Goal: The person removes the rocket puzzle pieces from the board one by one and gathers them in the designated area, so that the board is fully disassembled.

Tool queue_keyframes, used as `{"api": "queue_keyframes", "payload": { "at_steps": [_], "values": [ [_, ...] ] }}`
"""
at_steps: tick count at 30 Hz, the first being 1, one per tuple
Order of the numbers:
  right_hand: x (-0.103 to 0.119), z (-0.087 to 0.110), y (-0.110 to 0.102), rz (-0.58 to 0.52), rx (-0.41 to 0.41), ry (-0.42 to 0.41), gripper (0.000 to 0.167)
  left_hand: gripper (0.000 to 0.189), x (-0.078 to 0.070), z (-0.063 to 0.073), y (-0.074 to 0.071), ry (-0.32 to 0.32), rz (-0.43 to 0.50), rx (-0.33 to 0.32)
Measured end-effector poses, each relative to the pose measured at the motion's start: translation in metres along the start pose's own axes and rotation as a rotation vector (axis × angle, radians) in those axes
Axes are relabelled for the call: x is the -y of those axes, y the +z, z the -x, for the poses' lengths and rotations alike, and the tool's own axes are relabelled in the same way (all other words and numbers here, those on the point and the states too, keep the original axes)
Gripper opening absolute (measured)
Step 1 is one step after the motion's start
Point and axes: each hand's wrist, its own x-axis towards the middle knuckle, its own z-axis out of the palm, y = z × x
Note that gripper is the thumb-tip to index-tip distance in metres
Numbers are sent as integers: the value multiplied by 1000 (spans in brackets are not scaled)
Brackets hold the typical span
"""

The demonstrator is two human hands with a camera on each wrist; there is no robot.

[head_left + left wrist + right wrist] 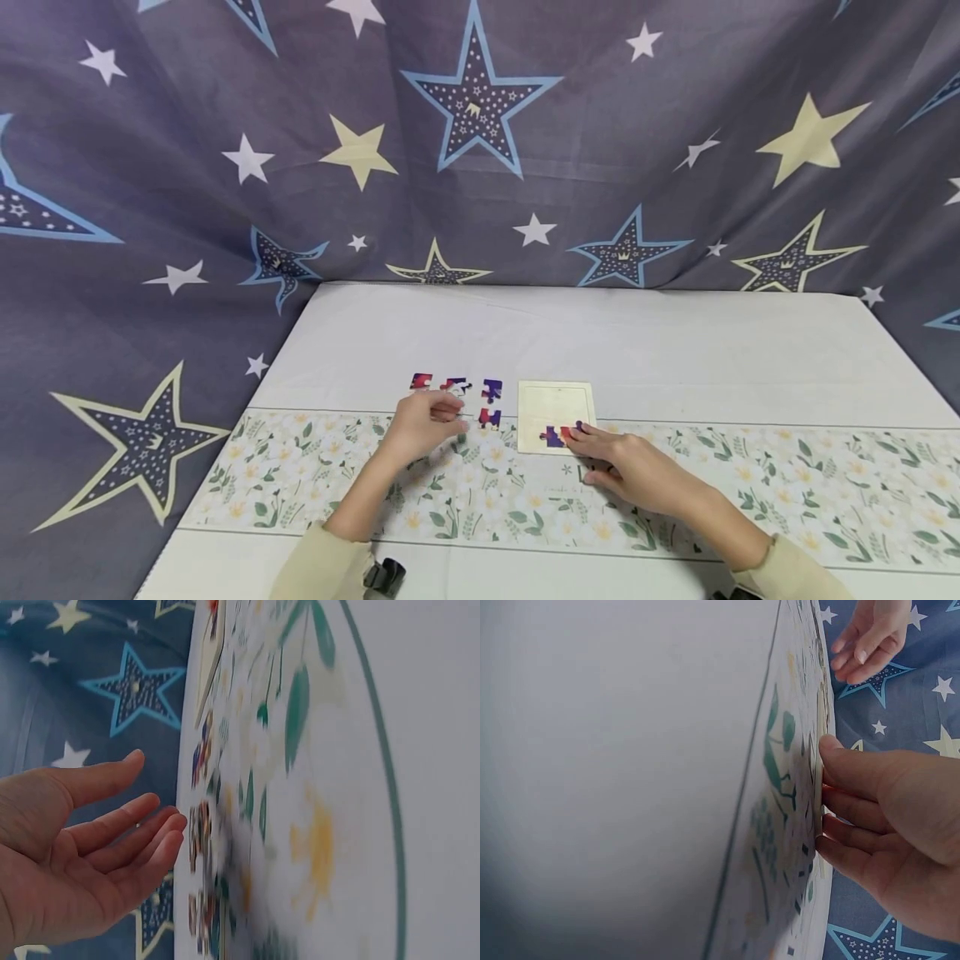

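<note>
A square, cream-coloured puzzle board [536, 404] lies on the table in the head view, with joined purple and red jigsaw pieces [553, 437] along its lower right part. My right hand [633, 467] rests its fingertips on these pieces, partly covering them; in the right wrist view its fingers stay extended at the board's edge. Left of the board lie several loose jigsaw pieces [492, 390]. Over the leftmost ones hovers my left hand [423, 423], its fingers loosely bent. In the left wrist view that palm holds nothing, and the loose pieces [200, 832] sit just beyond the fingertips.
The white table [600, 342] carries a floral printed band [300, 475] across its middle. Dark star-patterned cloth [555, 167] hangs behind the table and along its sides. Black wrist devices [385, 577] are worn at the sleeves.
</note>
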Motion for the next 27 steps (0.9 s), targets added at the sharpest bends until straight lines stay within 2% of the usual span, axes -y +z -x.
{"api": "queue_keyframes", "payload": {
  "at_steps": [6,13,20,27],
  "values": [
    [0,0,-1,-5,-1,0,46,28,-12,-6,19,24,5,54],
    [-1,0,-1,-7,4,4,45,32,-22,-10,40,88,13,125],
    [-1,0,0,15,1,-2,46,28,-35,-12,60,90,21,170],
    [-1,0,0,26,-9,-14,46,22,-46,-11,77,107,-21,201]
  ]
}}
